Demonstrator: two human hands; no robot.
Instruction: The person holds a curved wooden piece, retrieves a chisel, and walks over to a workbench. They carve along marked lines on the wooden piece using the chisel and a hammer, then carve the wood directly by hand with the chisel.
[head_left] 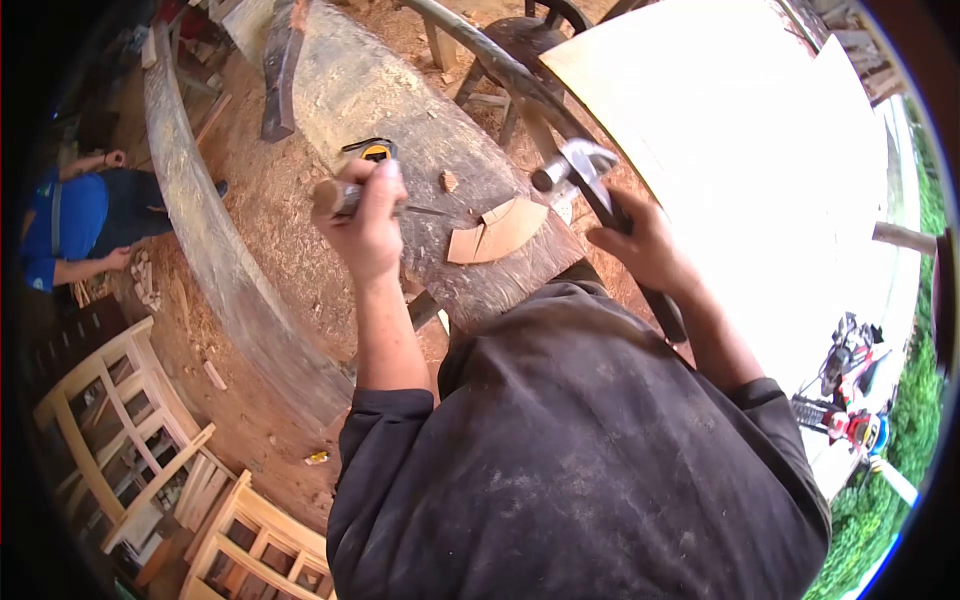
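My left hand is closed around the wooden handle of a chisel. Its thin blade points right, toward a curved piece of light wood that has cuts in its inner edge; whether the tip touches the wood I cannot tell. In my right hand is a claw hammer, gripped by its dark handle, with the head raised above the bench's right side. Just beyond my left hand lies a yellow and black tape measure. A small offcut rests on the bench near the curved piece.
Sawdust covers much of the bench and ground. A long curved plank stretches along the left, with a person in a blue shirt beyond it. Wooden frames stand at lower left. A motorcycle is at far right.
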